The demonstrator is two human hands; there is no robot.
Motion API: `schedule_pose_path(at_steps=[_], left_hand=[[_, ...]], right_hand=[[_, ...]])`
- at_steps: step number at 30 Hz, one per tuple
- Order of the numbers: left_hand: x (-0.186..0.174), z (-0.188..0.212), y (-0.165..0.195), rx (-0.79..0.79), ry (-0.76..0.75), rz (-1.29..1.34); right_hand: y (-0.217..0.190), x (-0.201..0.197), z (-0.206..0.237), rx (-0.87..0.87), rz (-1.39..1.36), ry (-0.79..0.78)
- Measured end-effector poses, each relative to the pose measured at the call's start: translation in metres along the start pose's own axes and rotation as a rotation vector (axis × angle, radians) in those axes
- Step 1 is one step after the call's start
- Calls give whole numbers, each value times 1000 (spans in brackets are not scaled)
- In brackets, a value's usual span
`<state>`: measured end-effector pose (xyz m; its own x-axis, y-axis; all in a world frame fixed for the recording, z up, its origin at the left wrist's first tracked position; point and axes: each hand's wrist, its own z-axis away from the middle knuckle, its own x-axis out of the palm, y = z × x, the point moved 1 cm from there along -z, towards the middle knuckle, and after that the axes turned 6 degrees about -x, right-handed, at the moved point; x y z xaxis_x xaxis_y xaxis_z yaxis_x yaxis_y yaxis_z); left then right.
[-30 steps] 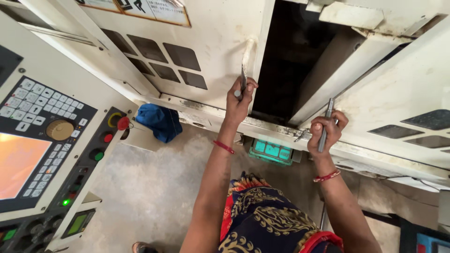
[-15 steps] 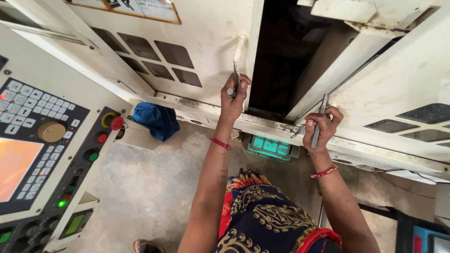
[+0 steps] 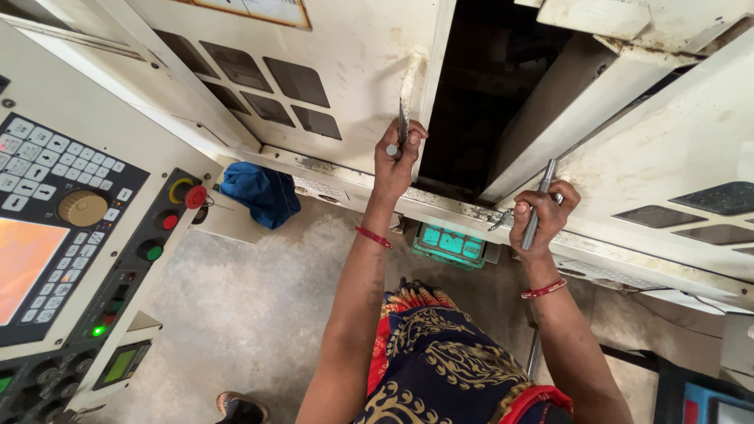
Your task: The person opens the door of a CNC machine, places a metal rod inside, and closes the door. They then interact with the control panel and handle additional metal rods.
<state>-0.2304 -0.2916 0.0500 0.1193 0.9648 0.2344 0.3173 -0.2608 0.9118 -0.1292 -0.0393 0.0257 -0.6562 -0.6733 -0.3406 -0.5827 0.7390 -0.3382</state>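
Observation:
Two cream sliding doors of a large machine stand partly apart, with a dark gap between them. My left hand grips the vertical metal handle at the edge of the left door. My right hand is wrapped around the grey metal handle of the right door. Both wrists wear red bangles.
A control panel with keypad, orange screen, knob and red button stands at the left. A blue cloth lies on a ledge below the left door. A green pedal box sits on the concrete floor under the doors.
Both hands keep their grip on the door handles. The view has drifted slightly, and the left hand sits a little higher on its handle; the gap between the doors looks about the same.

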Motion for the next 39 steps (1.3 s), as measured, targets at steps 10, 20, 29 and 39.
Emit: schedule_pose_path(at_steps=[10,20,29,39], left_hand=[[0,-1,4,-22,-5,-35],[-1,0,3,-4,-4,-58],[-1,1,8,7,-10,-69],[0,2,6,-25,12,-61]], right_hand=[[0,1,0,-7,29,-16],[-1,-1,-3,-41,75,-52],[-8,-3,-3,17,39,-45],[-8,-4,-1,28,38,-62]])
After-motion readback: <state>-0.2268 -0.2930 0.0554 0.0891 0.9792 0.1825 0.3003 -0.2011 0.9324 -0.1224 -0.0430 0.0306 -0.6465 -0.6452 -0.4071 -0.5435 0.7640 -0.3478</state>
